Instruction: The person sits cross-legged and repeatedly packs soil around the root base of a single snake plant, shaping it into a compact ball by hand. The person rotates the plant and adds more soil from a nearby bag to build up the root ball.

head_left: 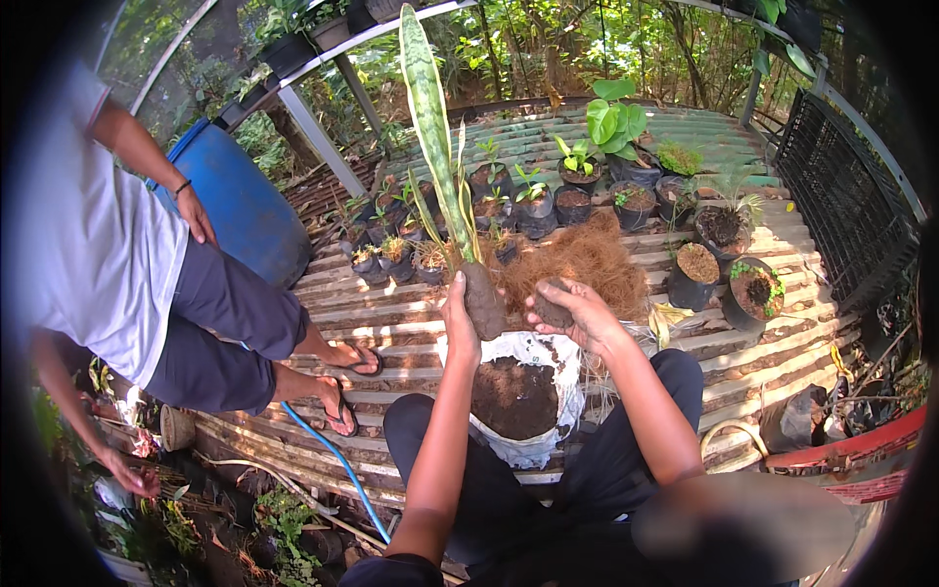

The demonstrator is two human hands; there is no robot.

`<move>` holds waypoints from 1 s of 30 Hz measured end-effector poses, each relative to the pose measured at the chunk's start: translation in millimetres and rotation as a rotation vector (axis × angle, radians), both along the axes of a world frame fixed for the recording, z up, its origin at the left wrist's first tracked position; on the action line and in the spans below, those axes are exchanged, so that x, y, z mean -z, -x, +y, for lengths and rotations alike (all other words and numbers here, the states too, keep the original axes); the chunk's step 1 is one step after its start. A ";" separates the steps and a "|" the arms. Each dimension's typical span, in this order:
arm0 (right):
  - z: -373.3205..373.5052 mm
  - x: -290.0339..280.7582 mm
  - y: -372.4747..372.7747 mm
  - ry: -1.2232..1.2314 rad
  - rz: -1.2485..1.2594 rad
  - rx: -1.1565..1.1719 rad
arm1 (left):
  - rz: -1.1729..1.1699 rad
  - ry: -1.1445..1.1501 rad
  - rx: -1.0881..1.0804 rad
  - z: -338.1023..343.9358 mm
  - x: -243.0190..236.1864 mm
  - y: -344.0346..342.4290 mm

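Note:
My left hand point(460, 311) grips the dark, muddy root ball point(483, 299) of a tall snake plant point(435, 127), which stands upright with long yellow-edged leaves. Just to the right, my right hand point(582, 318) is closed on a lump of dark soil point(554, 305), held apart from the root ball. Below both hands, between my knees, an open white sack point(565, 386) holds dark soil point(511, 401). Behind my hands lies a loose heap of brown coir fibre point(587, 259).
At left a co-worker point(166, 293) stands in sandals near a blue barrel point(235, 225). Potted plants point(572, 203) line the corrugated sheet flooring point(342, 303) ahead and at right. A blue hose point(333, 450) runs along the left; a black plastic grate point(831, 196) leans at right.

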State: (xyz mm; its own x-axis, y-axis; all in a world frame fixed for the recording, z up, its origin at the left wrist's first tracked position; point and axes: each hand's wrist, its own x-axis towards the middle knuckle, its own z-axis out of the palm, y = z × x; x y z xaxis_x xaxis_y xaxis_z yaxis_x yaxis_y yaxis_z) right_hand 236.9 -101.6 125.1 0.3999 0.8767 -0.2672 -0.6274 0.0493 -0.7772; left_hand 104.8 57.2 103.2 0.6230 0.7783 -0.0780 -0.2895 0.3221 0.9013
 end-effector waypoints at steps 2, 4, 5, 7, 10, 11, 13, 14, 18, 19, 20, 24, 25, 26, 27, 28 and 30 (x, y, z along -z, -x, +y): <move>1.2 -5.3 -13.5 -0.006 0.008 0.103 | -0.032 0.043 0.090 3.4 -5.1 -14.3; 0.2 -6.0 -25.6 -0.014 0.005 0.182 | -0.053 0.070 0.152 3.9 -5.5 -27.9; 1.2 -3.8 -29.0 0.011 0.024 0.250 | -0.054 0.075 0.169 3.1 -3.9 -35.8; -0.2 3.5 -34.4 -0.015 0.073 0.277 | -0.060 0.061 0.229 1.8 1.6 -48.3; -5.3 20.2 -35.4 -0.051 0.135 0.309 | -0.019 0.112 0.235 -5.4 15.3 -55.8; -5.6 25.3 -35.2 -0.072 0.136 0.314 | -0.013 0.077 0.212 -7.9 19.5 -56.6; -5.8 33.2 -35.4 -0.082 0.124 0.337 | 0.001 0.090 0.239 -11.7 25.7 -58.2; -5.5 35.7 -35.7 -0.071 0.109 0.356 | 0.007 0.091 0.251 -13.1 27.7 -59.3; -3.8 38.2 -36.3 -0.034 0.085 0.430 | -0.007 0.114 0.243 -20.8 33.6 -65.6; -3.0 37.8 -36.2 -0.069 0.074 0.438 | -0.010 0.109 0.245 -21.8 34.8 -66.7; -2.4 37.6 -35.7 -0.085 0.063 0.458 | -0.018 0.096 0.251 -22.8 36.0 -67.5; -1.2 37.6 -35.2 -0.268 0.122 0.450 | -0.024 0.106 0.199 -24.8 37.7 -68.7; -0.6 38.3 -34.9 -0.236 0.122 0.470 | -0.063 0.066 0.199 -25.7 37.6 -68.0; -0.2 39.3 -34.7 -0.241 0.116 0.485 | -0.070 0.046 0.199 -27.4 37.6 -66.4; 0.5 40.3 -34.8 -0.246 0.111 0.499 | -0.092 0.023 0.201 -28.8 37.2 -66.2; 1.5 41.4 -34.9 -0.233 0.109 0.513 | -0.056 -0.011 0.198 -29.9 36.9 -66.9; 4.1 43.5 -34.7 -0.184 0.113 0.548 | -0.015 -0.083 0.195 -32.7 37.7 -68.7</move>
State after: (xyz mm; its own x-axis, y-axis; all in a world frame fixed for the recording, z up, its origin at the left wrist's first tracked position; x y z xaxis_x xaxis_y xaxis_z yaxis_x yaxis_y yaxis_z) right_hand 271.6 -97.6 81.6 0.7859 0.5858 -0.1979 -0.5505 0.5173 -0.6552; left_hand 173.4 24.5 65.4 0.7630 0.6463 -0.0082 -0.2425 0.2980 0.9232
